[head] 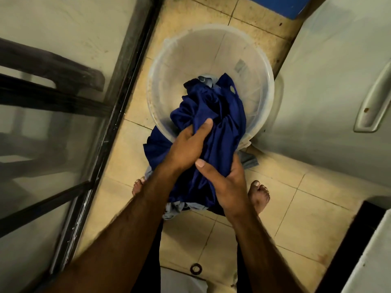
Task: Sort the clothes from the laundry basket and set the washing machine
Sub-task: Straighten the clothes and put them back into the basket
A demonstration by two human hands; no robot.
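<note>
dark blue garment [222, 115] is bunched over the near rim of the laundry tub [160, 66] | gripped by left hand [188, 144] and right hand [224, 182], fingers curled, likely for lifting out

One head-worn camera looks almost straight down, close above the tiled floor [296, 208].

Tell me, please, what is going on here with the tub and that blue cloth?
A person stands barefoot on the tiled floor over a clear plastic laundry basket. The left hand and the right hand both grip a bunched dark blue garment, which spills over the basket's near rim. A pale grey-blue cloth shows behind it inside the basket.
</note>
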